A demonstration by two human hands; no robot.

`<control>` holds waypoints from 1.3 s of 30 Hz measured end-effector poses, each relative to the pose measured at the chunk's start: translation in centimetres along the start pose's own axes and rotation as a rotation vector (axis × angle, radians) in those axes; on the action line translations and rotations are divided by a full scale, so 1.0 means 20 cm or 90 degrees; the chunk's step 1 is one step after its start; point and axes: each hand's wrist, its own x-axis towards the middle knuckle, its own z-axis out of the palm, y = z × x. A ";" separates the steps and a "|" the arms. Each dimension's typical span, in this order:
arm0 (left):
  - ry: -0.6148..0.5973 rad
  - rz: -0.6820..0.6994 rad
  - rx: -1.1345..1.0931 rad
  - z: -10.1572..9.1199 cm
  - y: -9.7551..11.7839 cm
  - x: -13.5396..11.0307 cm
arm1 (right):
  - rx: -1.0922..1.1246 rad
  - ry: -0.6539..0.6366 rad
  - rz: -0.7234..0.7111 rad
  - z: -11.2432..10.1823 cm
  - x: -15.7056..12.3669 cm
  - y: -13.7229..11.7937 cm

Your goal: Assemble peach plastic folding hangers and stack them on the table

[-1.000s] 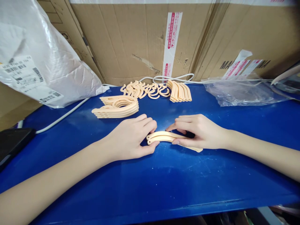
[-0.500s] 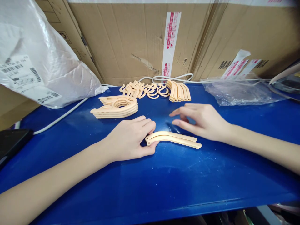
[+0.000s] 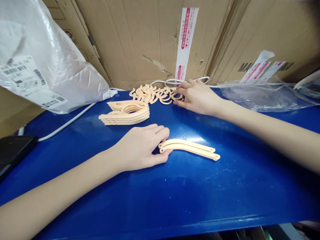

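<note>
My left hand (image 3: 142, 146) is closed around the left ends of two beige plastic hanger arms (image 3: 192, 148), which lie side by side and point right. At the back, my right hand (image 3: 197, 96) hovers over the right end of a pile of beige hanger hooks (image 3: 147, 93). Its thumb and fingers are apart around a hook at the pile's edge; whether they touch it I cannot tell. It hides the fan of loose arms behind it. Left of centre lies a stack of folded hangers (image 3: 127, 115).
Cardboard boxes (image 3: 140, 40) stand along the back of the blue table (image 3: 175, 196). A silvery mailer bag (image 3: 62, 66) leans at the left, above a white cable (image 3: 67, 125) and a black phone-like device (image 3: 17, 150). Clear plastic wrap (image 3: 262, 96) lies at the back right.
My right hand has moved back and left, from above the table's middle to the hook pile. My left hand keeps its hold on the two arms. The view has shifted slightly.
</note>
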 end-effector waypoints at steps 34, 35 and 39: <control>-0.002 0.010 0.001 -0.01 0.00 -0.02 | 0.099 0.078 0.087 -0.01 0.06 0.00; 0.000 0.012 0.001 -0.01 0.00 -0.02 | 0.101 0.082 0.085 -0.02 0.06 0.00; 0.003 0.013 -0.002 -0.01 -0.01 -0.02 | 0.095 0.108 0.068 -0.06 0.04 0.01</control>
